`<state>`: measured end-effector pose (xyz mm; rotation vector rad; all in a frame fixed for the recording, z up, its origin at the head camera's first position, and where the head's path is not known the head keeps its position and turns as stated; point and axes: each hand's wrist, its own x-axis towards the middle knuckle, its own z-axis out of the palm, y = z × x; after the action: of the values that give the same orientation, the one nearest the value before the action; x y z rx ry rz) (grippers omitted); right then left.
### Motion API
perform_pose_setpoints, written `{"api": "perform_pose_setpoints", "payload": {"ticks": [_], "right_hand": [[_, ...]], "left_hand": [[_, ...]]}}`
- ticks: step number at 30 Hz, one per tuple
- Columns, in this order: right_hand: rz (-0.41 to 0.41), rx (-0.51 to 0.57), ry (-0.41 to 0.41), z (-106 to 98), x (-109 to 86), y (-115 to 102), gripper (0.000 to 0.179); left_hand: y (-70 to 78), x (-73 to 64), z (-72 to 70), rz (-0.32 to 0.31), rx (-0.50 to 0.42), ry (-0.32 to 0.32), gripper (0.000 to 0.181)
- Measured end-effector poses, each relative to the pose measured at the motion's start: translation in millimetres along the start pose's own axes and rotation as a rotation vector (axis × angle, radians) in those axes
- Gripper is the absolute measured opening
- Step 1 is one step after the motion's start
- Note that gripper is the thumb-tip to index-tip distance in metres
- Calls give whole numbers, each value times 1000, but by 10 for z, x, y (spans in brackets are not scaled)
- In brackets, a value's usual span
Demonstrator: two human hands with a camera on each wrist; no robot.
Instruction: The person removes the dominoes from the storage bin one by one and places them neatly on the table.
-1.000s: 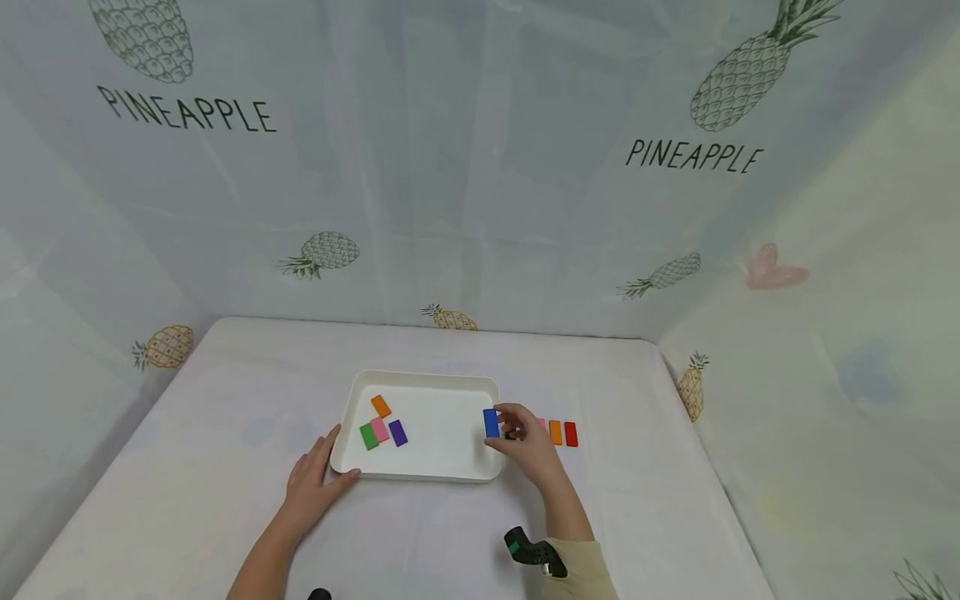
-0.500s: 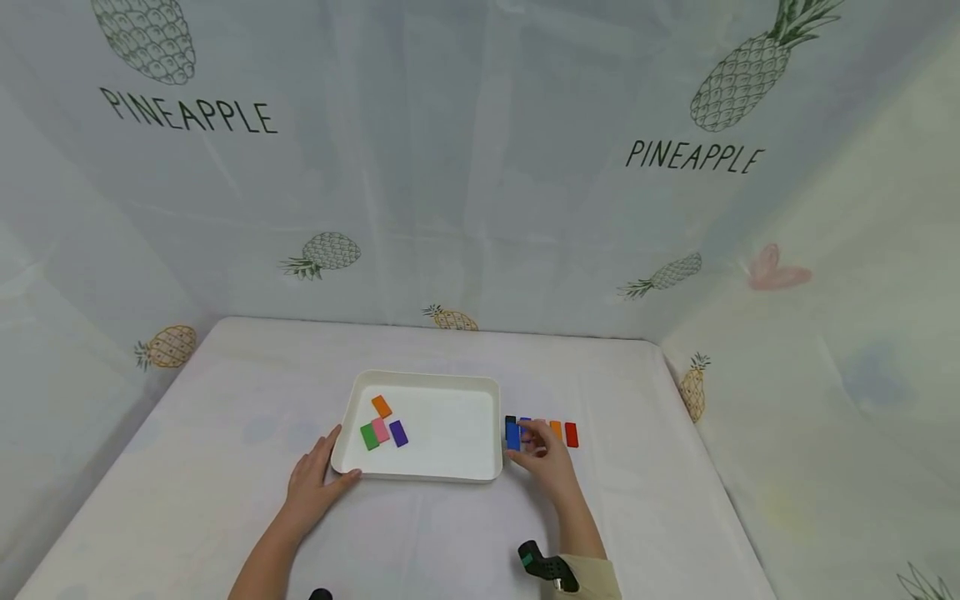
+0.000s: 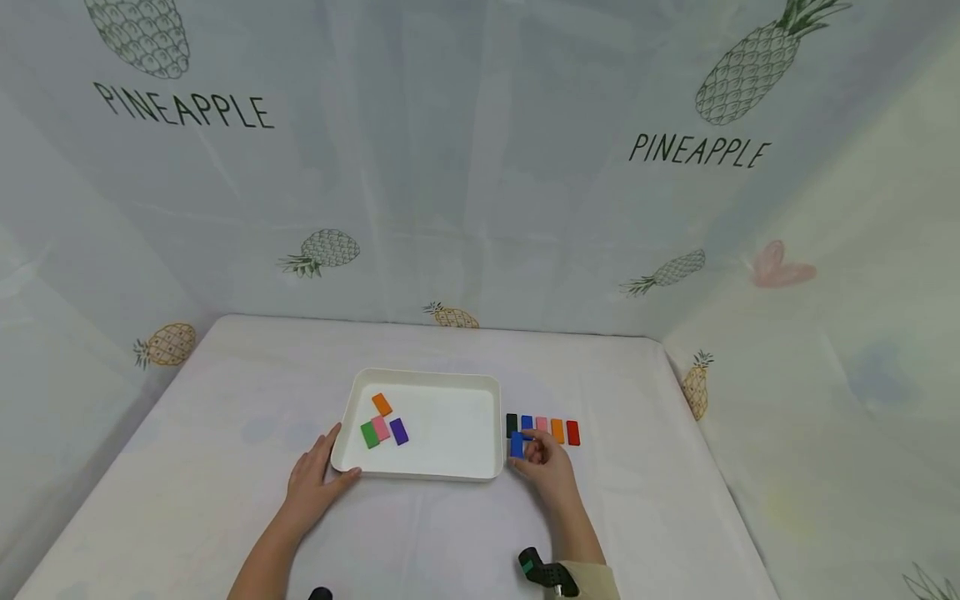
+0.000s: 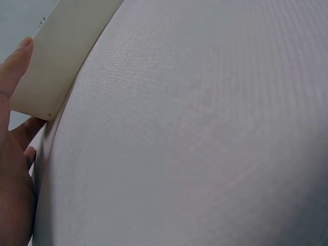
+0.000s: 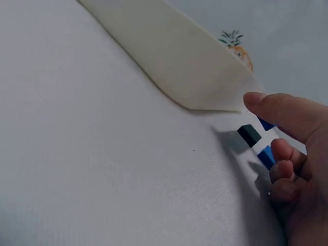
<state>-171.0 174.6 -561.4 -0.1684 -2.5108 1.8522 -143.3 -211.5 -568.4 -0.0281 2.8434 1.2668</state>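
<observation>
My right hand (image 3: 552, 477) pinches a blue block (image 3: 517, 445) between thumb and fingers, just right of the white tray (image 3: 450, 478). In the right wrist view the thumb hides most of that block, and its other fingers are curled. Close behind it lies a row: a dark block (image 3: 512, 425), a second blue block (image 3: 527, 422), a pink block (image 3: 541, 424), an orange block (image 3: 557, 431) and a red block (image 3: 573, 432). My left hand (image 3: 310, 483) rests at the tray's left front corner, fingers along its left side and thumb on the front edge.
Inside the tray, toward its left, lie an orange block (image 3: 382, 404), a pink block (image 3: 381, 428), a green block (image 3: 370, 435) and a purple block (image 3: 399, 431). A white cloth (image 3: 420, 542) covers the table. Printed curtains (image 3: 480, 167) stand around it.
My right hand has carried the blue block from over the tray's right edge rightward, then slightly nearer, in front of the row. The left hand and tray have stayed put.
</observation>
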Motion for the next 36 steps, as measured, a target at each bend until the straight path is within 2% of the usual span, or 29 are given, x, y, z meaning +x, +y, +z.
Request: {"api": "perform_pose_setpoints", "payload": {"ticks": [7, 17, 30, 36], "right_hand": [[-35, -116, -53, 13, 6, 20, 48], [-40, -222, -46, 26, 18, 21, 48], [-51, -279, -56, 10, 34, 21, 48], [-18, -301, -59, 20, 24, -10, 49]], "left_hand": [[13, 16, -1, -7, -4, -8, 92], [-18, 24, 12, 18, -17, 20, 90], [-8, 37, 16, 23, -25, 14, 91], [-3, 26, 16, 18, -25, 18, 90]]}}
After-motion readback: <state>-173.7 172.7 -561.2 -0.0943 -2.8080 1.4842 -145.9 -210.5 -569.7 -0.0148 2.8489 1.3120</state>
